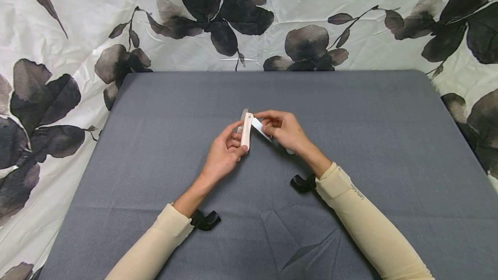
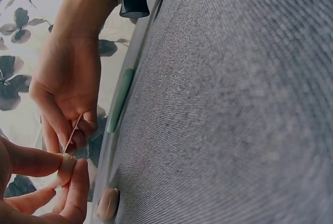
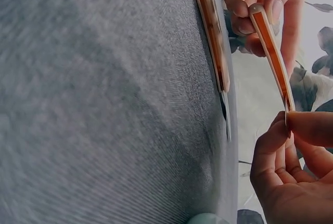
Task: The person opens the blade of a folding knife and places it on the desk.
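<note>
Markings: One Noted, None Legible

Head view, four o'clock from centre: one short line of small dark lettering on the pale right sleeve, just beside the cuff. Characters too small and blurred to read.

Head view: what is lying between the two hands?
The head view shows a folding knife, handle in the left hand, blade in the right hand.

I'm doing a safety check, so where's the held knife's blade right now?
Near the head view's centre, pinched by the right hand, the blade slants down rightward from the pale handle the left hand holds.
</note>
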{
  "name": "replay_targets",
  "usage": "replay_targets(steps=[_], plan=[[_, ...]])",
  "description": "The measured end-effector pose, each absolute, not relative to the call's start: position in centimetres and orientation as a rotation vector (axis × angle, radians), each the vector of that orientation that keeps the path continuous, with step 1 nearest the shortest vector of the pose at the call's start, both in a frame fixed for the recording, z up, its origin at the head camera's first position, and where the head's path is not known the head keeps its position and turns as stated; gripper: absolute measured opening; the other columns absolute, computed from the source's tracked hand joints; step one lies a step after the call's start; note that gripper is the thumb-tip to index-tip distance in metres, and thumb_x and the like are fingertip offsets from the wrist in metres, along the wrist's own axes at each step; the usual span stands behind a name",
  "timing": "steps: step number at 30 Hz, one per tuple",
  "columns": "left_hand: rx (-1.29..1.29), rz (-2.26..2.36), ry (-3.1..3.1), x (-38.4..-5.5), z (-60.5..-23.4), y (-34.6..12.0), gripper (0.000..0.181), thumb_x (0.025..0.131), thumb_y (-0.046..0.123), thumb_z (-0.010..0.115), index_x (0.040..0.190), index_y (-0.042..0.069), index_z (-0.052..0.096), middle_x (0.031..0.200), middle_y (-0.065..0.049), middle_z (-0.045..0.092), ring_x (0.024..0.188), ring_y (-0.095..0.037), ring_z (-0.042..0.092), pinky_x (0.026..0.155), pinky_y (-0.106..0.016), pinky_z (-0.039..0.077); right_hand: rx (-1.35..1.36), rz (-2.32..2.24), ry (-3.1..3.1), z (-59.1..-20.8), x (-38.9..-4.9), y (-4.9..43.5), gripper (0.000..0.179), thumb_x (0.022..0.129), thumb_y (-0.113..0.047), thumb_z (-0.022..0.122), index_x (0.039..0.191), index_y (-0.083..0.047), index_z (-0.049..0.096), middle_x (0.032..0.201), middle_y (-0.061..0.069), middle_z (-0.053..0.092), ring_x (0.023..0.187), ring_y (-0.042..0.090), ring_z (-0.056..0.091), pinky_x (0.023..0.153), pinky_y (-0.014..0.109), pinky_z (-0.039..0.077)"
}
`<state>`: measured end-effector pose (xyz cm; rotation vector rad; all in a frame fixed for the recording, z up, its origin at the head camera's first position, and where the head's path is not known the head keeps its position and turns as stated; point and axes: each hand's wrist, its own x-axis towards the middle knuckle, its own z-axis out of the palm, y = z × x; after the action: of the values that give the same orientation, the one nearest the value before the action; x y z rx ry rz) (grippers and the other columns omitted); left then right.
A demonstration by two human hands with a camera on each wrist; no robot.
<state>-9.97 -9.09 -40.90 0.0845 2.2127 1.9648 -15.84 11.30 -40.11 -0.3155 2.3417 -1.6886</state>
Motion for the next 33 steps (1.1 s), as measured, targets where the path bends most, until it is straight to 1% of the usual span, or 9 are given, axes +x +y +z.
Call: replay_targets(steps=[2,5,10,15,20,25,30,33], plan=[[0.085,1.965,2.214,-10.0,-40.9,-9.1,0.070,0.088,-0.012,0.065,0.152,0.013,0.051,0.113,-0.019,0.063,0.080,-0.008,0.063,0.063,-0.018,0.051,-0.315,-1.693,2.357,-40.1,-15.9,11.4,0.035,0.093,0.005,0.065,0.127,-0.001,0.072,0.099,0.021,0.070,0.075,0.010,0.062,0.063,0.022,0.048],[0.087,1.964,2.218,-10.0,-40.9,-9.1,0.069,0.088,-0.011,0.065,0.151,0.013,0.052,0.112,-0.018,0.063,0.078,-0.007,0.063,0.061,-0.018,0.050,-0.318,-1.701,2.369,-40.0,-16.1,11.5,0.033,0.095,0.005,0.064,0.126,-0.001,0.073,0.101,0.023,0.070,0.074,0.011,0.061,0.061,0.021,0.047],[0.090,1.951,2.235,-10.1,-40.9,-9.0,0.068,0.088,-0.011,0.065,0.151,0.013,0.053,0.112,-0.018,0.064,0.078,-0.007,0.062,0.061,-0.019,0.050,-0.326,-1.695,2.388,-39.9,-16.2,11.7,0.031,0.097,0.004,0.062,0.125,-0.004,0.074,0.104,0.023,0.070,0.077,0.013,0.060,0.063,0.021,0.045],[0.094,1.948,2.238,-10.1,-41.0,-8.9,0.069,0.087,-0.012,0.065,0.151,0.011,0.052,0.111,-0.019,0.064,0.079,-0.008,0.063,0.066,-0.017,0.052,-0.309,-1.698,2.400,-40.0,-16.4,11.8,0.031,0.097,0.004,0.062,0.125,-0.003,0.073,0.104,0.021,0.070,0.083,0.022,0.063,0.068,0.021,0.047],[0.087,1.937,2.245,-10.1,-41.1,-8.8,0.070,0.087,-0.013,0.066,0.151,0.012,0.053,0.109,-0.017,0.064,0.080,-0.009,0.063,0.070,-0.016,0.053,-0.279,-1.721,2.398,-40.0,-16.6,11.9,0.034,0.096,0.006,0.061,0.128,0.001,0.069,0.102,0.023,0.070,0.083,0.029,0.064,0.067,0.021,0.047],[0.077,1.931,2.242,-10.0,-41.3,-8.7,0.069,0.087,-0.012,0.066,0.150,0.012,0.053,0.108,-0.016,0.064,0.081,-0.009,0.063,0.071,-0.016,0.053,-0.266,-1.749,2.385,-40.1,-16.7,12.1,0.035,0.098,0.004,0.062,0.133,0.003,0.064,0.103,0.025,0.070,0.083,0.028,0.064,0.067,0.021,0.047],[0.080,1.936,2.241,-9.9,-41.4,-8.7,0.070,0.086,-0.013,0.066,0.150,0.012,0.054,0.108,-0.017,0.064,0.080,-0.009,0.063,0.071,-0.015,0.053,-0.256,-1.794,2.371,-40.4,-16.9,12.2,0.038,0.099,0.003,0.063,0.137,0.006,0.059,0.104,0.027,0.069,0.083,0.017,0.066,0.068,0.019,0.046],[0.076,1.934,2.245,-9.8,-41.5,-8.8,0.070,0.086,-0.014,0.066,0.150,0.012,0.054,0.109,-0.018,0.065,0.080,-0.009,0.063,0.071,-0.015,0.053,-0.238,-1.817,2.371,-40.5,-16.9,12.2,0.040,0.099,0.000,0.065,0.138,0.006,0.057,0.104,0.028,0.070,0.083,0.013,0.066,0.069,0.018,0.047]])
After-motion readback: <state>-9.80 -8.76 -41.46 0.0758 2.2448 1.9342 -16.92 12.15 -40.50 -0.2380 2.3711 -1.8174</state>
